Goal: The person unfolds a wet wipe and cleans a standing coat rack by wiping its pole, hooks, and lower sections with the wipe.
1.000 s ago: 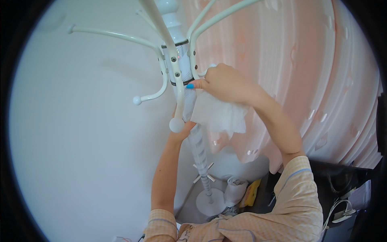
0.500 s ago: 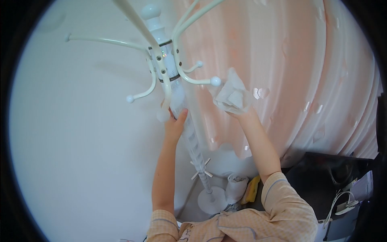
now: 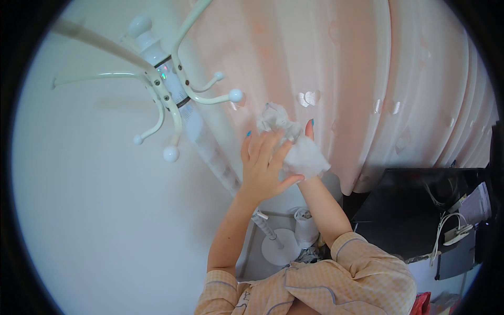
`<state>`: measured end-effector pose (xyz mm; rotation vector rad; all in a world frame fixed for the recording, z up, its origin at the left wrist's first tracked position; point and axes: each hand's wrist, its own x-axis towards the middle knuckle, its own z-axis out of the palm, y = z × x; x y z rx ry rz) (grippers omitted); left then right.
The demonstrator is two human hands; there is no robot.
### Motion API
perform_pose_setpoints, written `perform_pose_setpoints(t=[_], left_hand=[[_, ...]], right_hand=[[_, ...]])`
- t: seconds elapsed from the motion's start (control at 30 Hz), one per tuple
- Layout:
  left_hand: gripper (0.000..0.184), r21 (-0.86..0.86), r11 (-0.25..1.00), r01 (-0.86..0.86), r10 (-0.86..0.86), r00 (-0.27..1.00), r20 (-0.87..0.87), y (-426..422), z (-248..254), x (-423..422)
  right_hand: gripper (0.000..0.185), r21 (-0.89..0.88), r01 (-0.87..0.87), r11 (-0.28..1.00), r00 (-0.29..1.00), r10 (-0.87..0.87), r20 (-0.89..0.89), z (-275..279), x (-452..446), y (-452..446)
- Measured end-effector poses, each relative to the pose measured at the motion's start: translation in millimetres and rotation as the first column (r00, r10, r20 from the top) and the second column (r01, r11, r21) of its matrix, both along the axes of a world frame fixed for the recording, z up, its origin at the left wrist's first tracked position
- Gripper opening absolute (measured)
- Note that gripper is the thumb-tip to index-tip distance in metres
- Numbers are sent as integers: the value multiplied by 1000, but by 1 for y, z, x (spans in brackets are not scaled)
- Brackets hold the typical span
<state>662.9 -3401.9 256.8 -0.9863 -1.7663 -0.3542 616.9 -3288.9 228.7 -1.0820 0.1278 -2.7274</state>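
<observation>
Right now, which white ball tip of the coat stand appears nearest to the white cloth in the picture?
The rightmost ball tip, in front of the peach curtain. Every other visible tip sits farther left, away from the white cloth.

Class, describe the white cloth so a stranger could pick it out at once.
Find the pink curtain right of the coat rack. In front of its lower left, between the hands, is the white cloth. It is crumpled and limp, unlike the rack's stiff hooks.
</observation>
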Motion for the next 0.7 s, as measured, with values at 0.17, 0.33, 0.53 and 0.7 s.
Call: perform_pose_setpoints(t=[0.17,0.33,0.53,0.7], left_hand=[[32,-109,924,366,-344,922,180,-11,-22,-16],[22,240,971,11,-57,981,185,10,2,-14],[21,-10,985,172,-166,966,195,2,23,-38],[21,373,927,36,-310,631,711,3,24,-30]], right_hand=[[60,144,379,914,920,-389,45,2,7,13],[73,155,49,987,975,-81,206,-8,15,20],[71,377,-3,926,980,-72,185,-19,16,23],[69,583,120,804,924,-304,230,-30,-3,36]])
